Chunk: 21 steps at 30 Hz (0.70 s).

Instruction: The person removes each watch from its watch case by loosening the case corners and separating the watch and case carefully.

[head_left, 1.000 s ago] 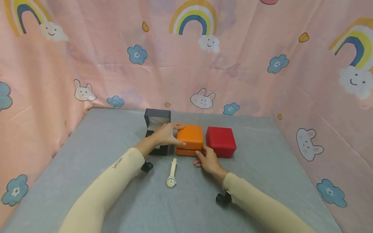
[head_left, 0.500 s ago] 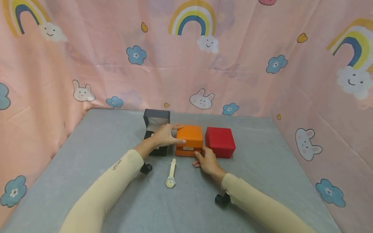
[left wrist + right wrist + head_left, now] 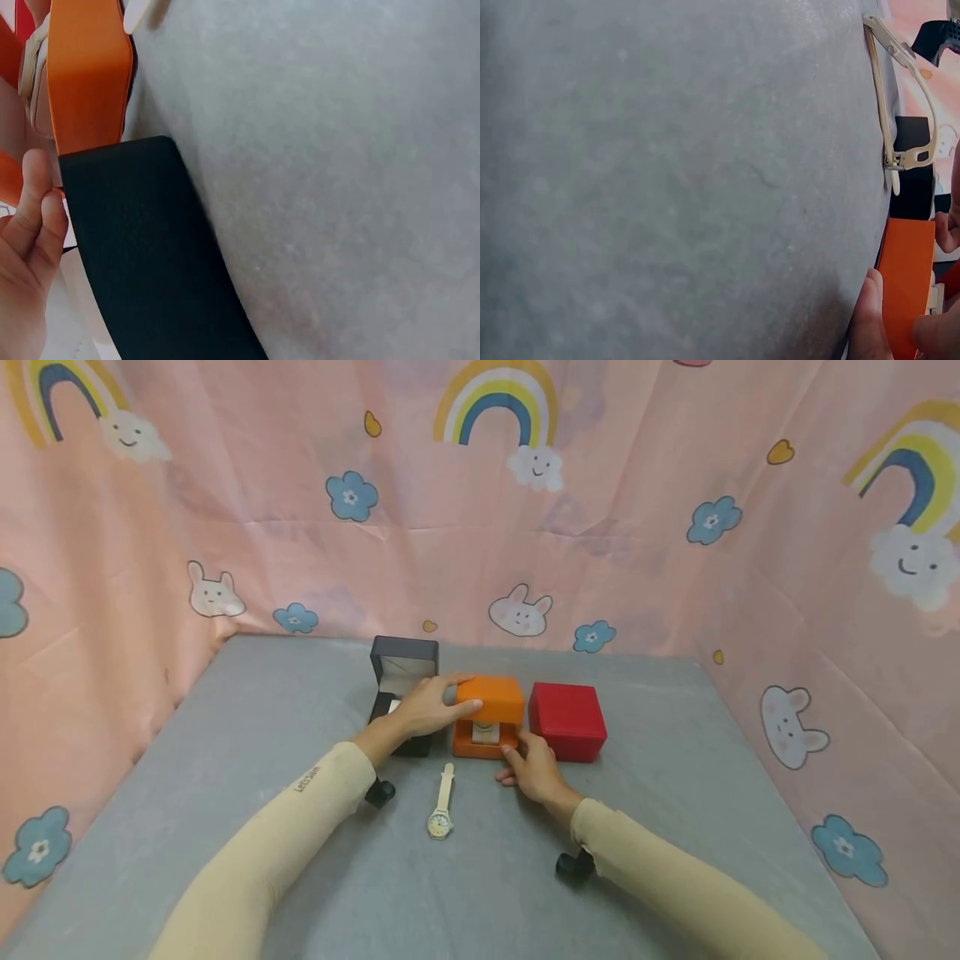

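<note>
My left hand (image 3: 423, 706) grips the lid of an orange watch box (image 3: 497, 697), thumb at the front and fingers over the top edge. The lid is partly raised, and a pale watch (image 3: 485, 732) on a light cushion shows inside. At the box's front right corner my right hand (image 3: 540, 772) pinches the base; in the right wrist view the orange base (image 3: 906, 281) sits between thumb and finger. A cream-strapped wristwatch (image 3: 441, 814) lies on the table in front of the box. In the left wrist view the left hand (image 3: 30, 247) shows only loosely bent fingers.
Left of the orange box stands a black watch box (image 3: 405, 648) with its lid up, partly hidden by the left hand. A closed red box (image 3: 567, 722) is close on the right. Behind the grey table (image 3: 300, 893) hangs a pink patterned cloth (image 3: 420, 560).
The orange lid has tilted up from nearly closed, led by the left hand, uncovering the watch inside. The right hand has stayed at the base's corner.
</note>
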Each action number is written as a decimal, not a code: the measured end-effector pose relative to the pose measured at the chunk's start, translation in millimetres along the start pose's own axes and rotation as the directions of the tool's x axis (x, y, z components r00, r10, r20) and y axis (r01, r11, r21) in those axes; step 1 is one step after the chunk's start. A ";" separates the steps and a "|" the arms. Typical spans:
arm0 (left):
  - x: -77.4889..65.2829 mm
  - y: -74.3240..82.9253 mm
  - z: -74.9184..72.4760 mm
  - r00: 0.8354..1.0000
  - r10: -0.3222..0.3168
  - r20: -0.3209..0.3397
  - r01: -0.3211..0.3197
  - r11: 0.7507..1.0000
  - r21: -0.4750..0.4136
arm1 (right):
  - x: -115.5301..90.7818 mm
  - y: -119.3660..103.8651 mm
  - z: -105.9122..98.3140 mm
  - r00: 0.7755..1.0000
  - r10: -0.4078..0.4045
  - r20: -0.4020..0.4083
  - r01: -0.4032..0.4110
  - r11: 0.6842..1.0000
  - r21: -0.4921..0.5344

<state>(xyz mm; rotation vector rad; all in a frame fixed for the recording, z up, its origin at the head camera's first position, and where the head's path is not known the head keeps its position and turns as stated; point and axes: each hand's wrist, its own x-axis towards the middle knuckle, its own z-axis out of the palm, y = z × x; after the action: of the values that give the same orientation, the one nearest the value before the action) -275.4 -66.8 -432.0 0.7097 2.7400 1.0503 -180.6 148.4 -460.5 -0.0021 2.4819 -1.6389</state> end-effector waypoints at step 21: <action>4.5 11.8 0.6 0.997 -0.080 -0.003 0.080 0.997 -0.021 | 0.8 0.7 -0.6 1.000 -0.026 0.000 0.026 0.999 -0.038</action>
<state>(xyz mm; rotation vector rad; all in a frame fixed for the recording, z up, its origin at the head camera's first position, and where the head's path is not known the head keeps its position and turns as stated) -274.7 -56.6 -424.5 0.5902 2.7314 1.0631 -181.4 149.1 -461.0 -0.0393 2.5235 -1.6018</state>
